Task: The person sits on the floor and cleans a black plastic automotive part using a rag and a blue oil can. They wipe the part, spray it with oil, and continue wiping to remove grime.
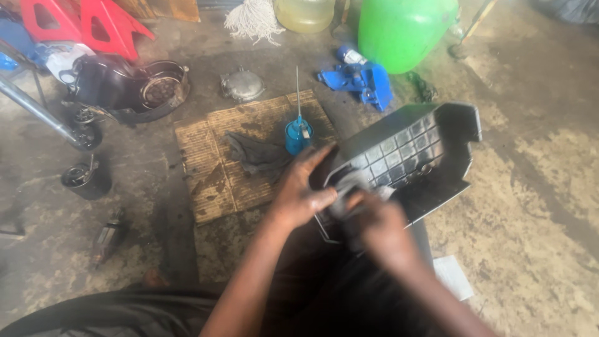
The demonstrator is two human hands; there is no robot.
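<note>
The concrete floor (536, 187) fills the frame, with a green drum (405, 28) at the top and a dark engine casing (131, 87) at the upper left. Just left of centre lies a piece of cardboard (243, 156) carrying a dark rag (256, 153) and a blue oil can (298, 134) with its thin spout standing upright.

The black plastic cover (412, 156) I am working on sits right of centre, tilted, with its ribbed inside facing up at me. My left hand (302, 190) is clamped on its near left edge, thumb over the rim. My right hand (380, 228) is closed around a grey cloth (349, 187), pressed against the ribbed grid; it shows blurred.

To do this well, I judge the left hand must hold the cover steady while the cloth works into each square between the ribs, corners included, not just across the tops.
</note>
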